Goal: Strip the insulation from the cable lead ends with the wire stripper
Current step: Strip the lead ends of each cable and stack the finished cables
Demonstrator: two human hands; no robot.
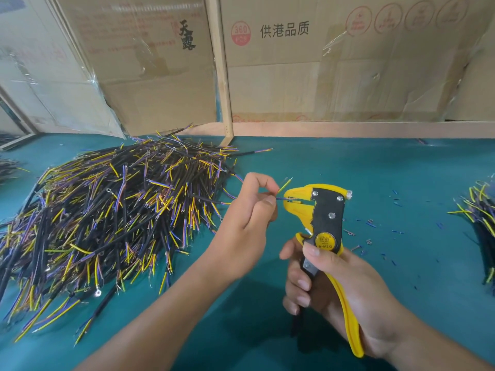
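Two hands at work: my left hand [249, 210] pinches a thin, limp lead [281, 198] near its tip, my right hand [334, 285] wraps the wire stripper [325, 226] handles.

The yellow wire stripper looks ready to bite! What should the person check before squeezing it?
1. Wire stripper held firmly: ok, the right hand grips its handles.
2. Lead held steady: ok, the left hand pinches the cable close to the tool.
3. Right lead in the mouth: ok, the purple lead points into the stripper's mouth; the yellow lead sticks up clear of it.
4. Lead pushed in far enough: cannot tell, its tip is hidden inside.
5. Left fingers away from the mouth: ok, though close.
6. Somewhere for the finished piece: ok, a smaller pile lies to the right.
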